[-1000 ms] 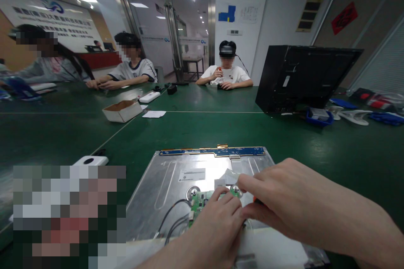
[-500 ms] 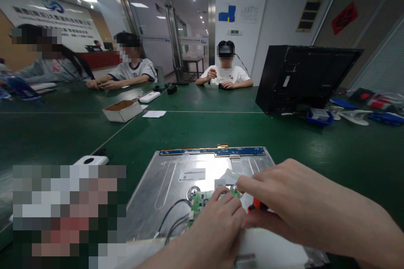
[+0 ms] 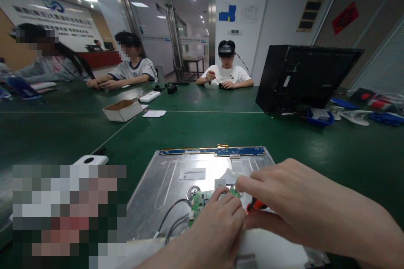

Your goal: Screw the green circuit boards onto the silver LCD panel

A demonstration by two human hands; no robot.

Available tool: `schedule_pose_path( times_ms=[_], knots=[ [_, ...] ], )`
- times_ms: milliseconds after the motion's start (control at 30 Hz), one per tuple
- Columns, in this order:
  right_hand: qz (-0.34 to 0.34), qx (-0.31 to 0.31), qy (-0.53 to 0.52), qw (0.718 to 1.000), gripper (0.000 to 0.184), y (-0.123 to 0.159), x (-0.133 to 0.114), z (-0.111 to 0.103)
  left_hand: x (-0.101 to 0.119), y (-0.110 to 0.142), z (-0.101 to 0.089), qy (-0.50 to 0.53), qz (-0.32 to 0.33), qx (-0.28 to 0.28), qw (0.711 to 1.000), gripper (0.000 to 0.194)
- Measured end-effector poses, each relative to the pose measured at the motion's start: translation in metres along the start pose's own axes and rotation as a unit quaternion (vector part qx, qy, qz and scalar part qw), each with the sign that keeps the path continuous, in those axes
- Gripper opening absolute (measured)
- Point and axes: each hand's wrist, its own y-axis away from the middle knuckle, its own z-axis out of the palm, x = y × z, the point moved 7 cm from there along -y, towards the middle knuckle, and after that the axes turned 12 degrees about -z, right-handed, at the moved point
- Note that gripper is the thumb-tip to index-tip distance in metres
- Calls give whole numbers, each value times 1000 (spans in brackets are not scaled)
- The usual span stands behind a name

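The right hand [image 3: 277, 189] has its grip closed on an orange and black tool [image 3: 256, 206], and most of the tool is hidden by the fingers. The left hand [image 3: 222, 216] is just beside it, with its fingers bent over a green circuit board [image 3: 196, 204]; I cannot tell if that grip has hold of anything. The board is near the close edge of a flat silver metal panel [image 3: 167, 189], with dark wires [image 3: 170, 211] at its left. A blue strip [image 3: 246, 151] runs along the panel's far edge. The white label [image 3: 192, 174] on the panel has print too tiny to read. The panel lies on a big, shiny green worktop [image 3: 195, 130] with thin pale lines across it. Farther off are a small white box [image 3: 118, 112], some white paper [image 3: 154, 114], a big black screen case [image 3: 303, 77] and a blue tray [image 3: 322, 121]. Three people sit around the worktop. Behind them are tall glass doors [image 3: 192, 19] with small, blurry writing. At the left, a white wall sign [image 3: 59, 17] has a blue swirl and dark Chinese letters, mostly too blurry to read. At the right, a red diamond [image 3: 345, 18] on the wall has a dark sign that looks like 福.
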Motion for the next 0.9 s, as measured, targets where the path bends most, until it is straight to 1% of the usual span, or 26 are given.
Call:
schedule_pose_path(
  times_ms=[100, 167, 333, 467, 600, 700, 800, 900],
  knots=[
    [0, -7, 33, 999, 9, 0, 1, 3, 0, -1, 1, 6, -5, -12, 1000, 25],
    [-3, -6, 29, 1000, 8, 0, 0, 2, -1, -1, 2, 8, -3, -12, 1000, 26],
    [-12, -16, -24, 1000, 18, 3, -5, -1, -1, 0, 2, 10, 8, -18, 1000, 30],
    [-20, -26, -33, 999, 21, 3, -7, -1, 0, 0, 1, 19, 6, -20, 1000, 35],
    [-6, -12, 0, 1000, 18, 2, -1, 2, -1, 0, 1, 23, 1, -21, 1000, 30],
    [-12, -5, 9, 1000, 14, 2, 0, 4, -2, 0, 1, 16, -2, -12, 1000, 25],
    [-16, 0, -9, 1000, 17, 3, -1, 2, -2, 0, 1, 11, 0, -7, 1000, 24],
    [-26, -18, -29, 999, 22, 3, -5, 0, -3, 1, 0, 13, 0, -6, 1000, 26]
  ],
)
